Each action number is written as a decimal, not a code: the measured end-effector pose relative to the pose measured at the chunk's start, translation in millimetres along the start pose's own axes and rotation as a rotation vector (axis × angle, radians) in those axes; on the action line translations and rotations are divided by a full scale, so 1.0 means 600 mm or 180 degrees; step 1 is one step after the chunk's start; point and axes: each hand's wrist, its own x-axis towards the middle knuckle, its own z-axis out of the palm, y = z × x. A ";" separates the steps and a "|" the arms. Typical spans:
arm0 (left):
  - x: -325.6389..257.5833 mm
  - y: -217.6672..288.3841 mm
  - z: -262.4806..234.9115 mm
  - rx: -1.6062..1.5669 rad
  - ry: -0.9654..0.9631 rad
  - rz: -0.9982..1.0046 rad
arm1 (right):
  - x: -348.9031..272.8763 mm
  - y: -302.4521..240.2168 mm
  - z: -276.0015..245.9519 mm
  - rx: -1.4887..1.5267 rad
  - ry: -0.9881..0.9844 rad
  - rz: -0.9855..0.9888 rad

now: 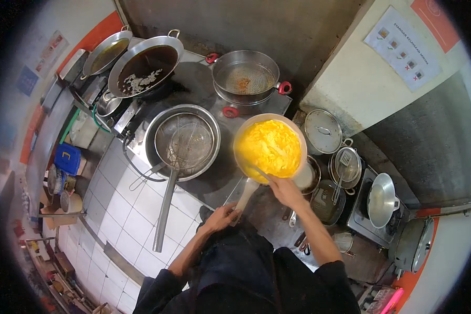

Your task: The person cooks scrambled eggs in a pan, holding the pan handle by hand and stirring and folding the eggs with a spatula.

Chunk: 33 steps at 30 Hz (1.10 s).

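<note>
A cream-coloured frying pan [303, 137] holds soft yellow scrambled egg [271, 146]. My left hand [222, 217] is closed round the end of the pan's light handle [247, 194]. In my right hand [286, 191] is a slim grey stirring utensil [260, 171], tilted over the pan's near side. The utensil's far end is blurred against the egg, so its exact kind cannot be told. Left of the pan, a long-handled wire strainer [186, 138] rests across a wide metal bowl [150, 152].
Behind the pan stands a perforated steamer pot [246, 73] with red handles. Two woks, one with dark oil [157, 57], sit at the far left. On the right are a lidded pot [323, 131], a pan of liquid [327, 204] and a metal wok [382, 201] on a stove.
</note>
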 end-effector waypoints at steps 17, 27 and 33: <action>-0.003 -0.004 0.004 0.0037 0.0191 0.0258 | 0.145 0.046 0.115 0.0725 0.1545 0.1178; -0.010 0.011 -0.001 0.0064 0.0078 0.0149 | 0.076 0.073 0.061 0.2151 0.1347 0.1843; -0.011 0.013 -0.002 0.0209 0.0125 0.0155 | -0.007 0.056 0.044 0.2804 0.1327 0.2052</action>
